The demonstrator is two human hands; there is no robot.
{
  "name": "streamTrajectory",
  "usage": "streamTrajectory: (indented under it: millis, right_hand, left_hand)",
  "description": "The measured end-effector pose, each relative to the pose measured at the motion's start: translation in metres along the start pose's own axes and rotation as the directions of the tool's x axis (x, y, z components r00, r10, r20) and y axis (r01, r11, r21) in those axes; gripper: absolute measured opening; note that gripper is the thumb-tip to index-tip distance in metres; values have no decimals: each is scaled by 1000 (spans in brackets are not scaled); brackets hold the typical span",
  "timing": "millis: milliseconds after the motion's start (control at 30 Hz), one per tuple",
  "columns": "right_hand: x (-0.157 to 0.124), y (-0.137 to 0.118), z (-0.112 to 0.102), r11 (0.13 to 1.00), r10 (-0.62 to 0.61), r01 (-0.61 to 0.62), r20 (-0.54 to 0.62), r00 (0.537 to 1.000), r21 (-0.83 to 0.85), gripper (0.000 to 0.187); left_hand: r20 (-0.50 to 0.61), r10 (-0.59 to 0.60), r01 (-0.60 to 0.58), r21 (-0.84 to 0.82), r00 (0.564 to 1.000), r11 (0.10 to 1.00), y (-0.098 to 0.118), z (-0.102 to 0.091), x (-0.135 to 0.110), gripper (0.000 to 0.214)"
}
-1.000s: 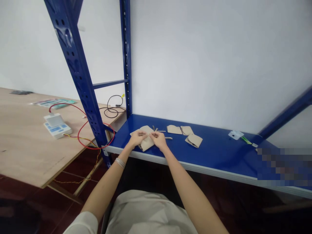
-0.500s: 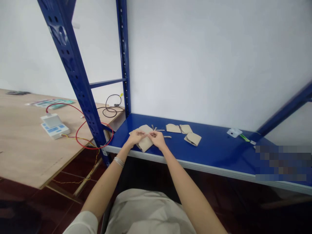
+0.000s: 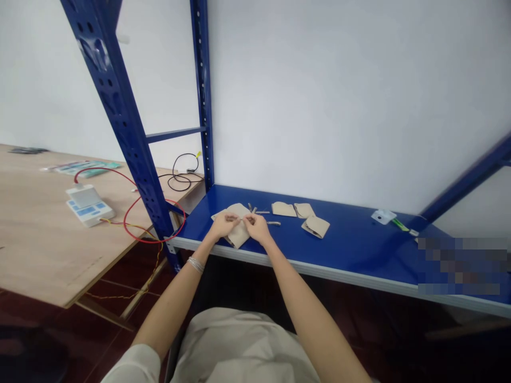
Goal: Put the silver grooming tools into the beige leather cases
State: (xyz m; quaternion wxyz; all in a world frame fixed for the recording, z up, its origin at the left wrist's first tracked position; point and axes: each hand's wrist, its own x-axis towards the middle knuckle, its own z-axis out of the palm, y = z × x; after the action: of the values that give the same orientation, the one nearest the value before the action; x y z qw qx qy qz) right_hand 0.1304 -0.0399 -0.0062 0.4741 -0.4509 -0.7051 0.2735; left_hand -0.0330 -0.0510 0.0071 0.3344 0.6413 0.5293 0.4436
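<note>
On the left stands a wooden table (image 3: 40,239), with flat green-and-white packets (image 3: 82,167) near its far edge and a white device with blue keys (image 3: 88,206) closer in. A red wire (image 3: 136,213) runs from the device in a loop past a blue steel upright (image 3: 120,122), and a black cable (image 3: 179,181) lies coiled at the table's far corner.

To the right of the upright is a blue shelf (image 3: 351,250). The person's left hand (image 3: 223,226), a silver bracelet (image 3: 195,264) on its wrist, and right hand (image 3: 257,229) are close together. Their fingertips nearly meet, pinching a folded beige piece (image 3: 238,236) that lies on the shelf near its front edge. Just beyond the right hand lie small metal strips (image 3: 273,223), then three more beige pieces (image 3: 304,210). Farther right sits a white tag (image 3: 383,216) with a green strip (image 3: 400,225) beside it.
</note>
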Motion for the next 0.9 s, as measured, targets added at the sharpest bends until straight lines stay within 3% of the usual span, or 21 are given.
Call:
streamTrajectory:
  millis: [133, 267, 600, 900]
  right_hand:
    - [-1, 0, 0, 999, 12, -11, -35, 999, 34, 12]
    - [-1, 0, 2, 994, 47, -42, -50, 998, 105, 15]
    - [-2, -3, 2, 999, 20, -17, -51, 999, 46, 10]
    - [-1, -1, 2, 997, 25, -22, -44, 999, 69, 13]
  left_hand:
    - [-17, -30, 30, -27, 999, 999, 1, 0, -2, 27]
    - [-14, 13, -13, -12, 1000, 1000, 0, 0, -1, 25]
    - [37, 100, -100, -10, 994, 995, -10, 1, 2, 27]
    - [21, 111, -112, 12, 994, 994, 0, -1, -4, 27]
